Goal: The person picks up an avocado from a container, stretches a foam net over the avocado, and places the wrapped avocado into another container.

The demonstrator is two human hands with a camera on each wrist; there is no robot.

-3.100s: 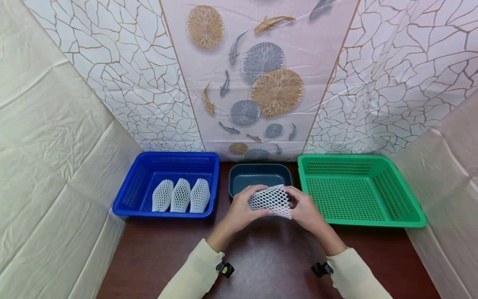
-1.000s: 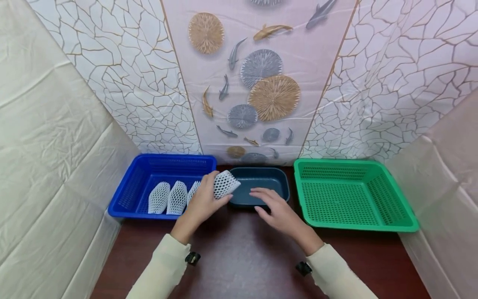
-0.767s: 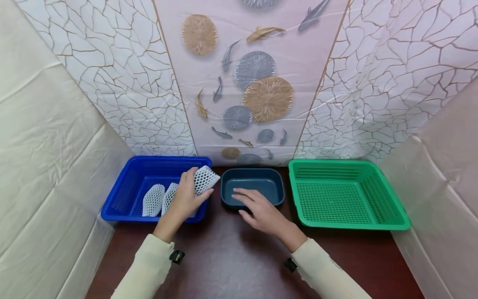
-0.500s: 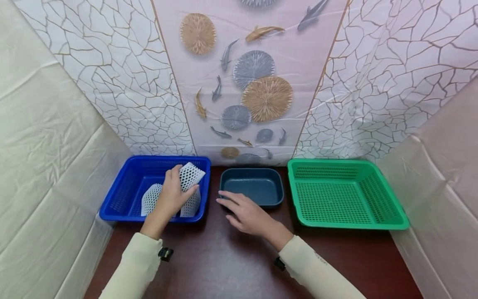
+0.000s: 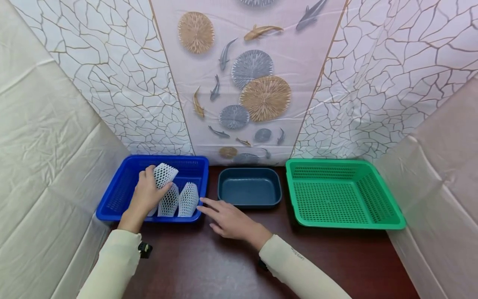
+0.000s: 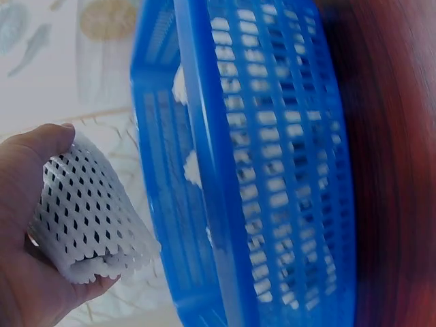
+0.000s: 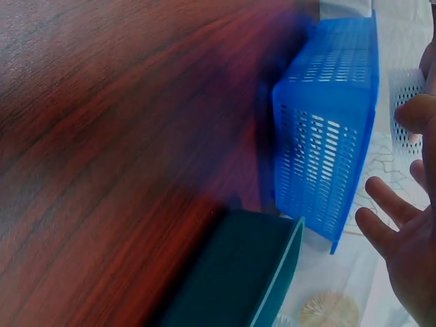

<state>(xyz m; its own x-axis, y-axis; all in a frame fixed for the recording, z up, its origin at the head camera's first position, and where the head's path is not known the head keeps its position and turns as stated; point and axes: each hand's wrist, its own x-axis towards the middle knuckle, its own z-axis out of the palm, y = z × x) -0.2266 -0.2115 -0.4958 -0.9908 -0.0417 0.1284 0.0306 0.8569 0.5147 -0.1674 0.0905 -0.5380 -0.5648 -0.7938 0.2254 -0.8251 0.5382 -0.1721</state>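
Over the blue basket point(image 5: 192, 160), my left hand point(image 5: 143, 195) grips a white foam net sleeve point(image 5: 164, 174) between thumb and fingers. The left wrist view shows this sleeve's scalloped open end pointing away from the palm, above the basket rim. Inside the basket stand two more white foam net sleeves point(image 5: 188, 200), and a third is mostly hidden behind my left hand. My right hand point(image 5: 232, 221) has its fingers extended, fingertips close to the basket's front right corner, and holds nothing.
A dark teal tray point(image 5: 249, 189) with nothing in it stands right of the blue basket. Farther right is a green basket point(image 5: 330, 203), also holding nothing. All stand on a dark red-brown table point(image 5: 209, 270) against a patterned cloth backdrop.
Both hands held the sleeve above the teal tray at first. The right hand let go, and the left carried the sleeve leftward over the blue basket. The right hand also shifted left.
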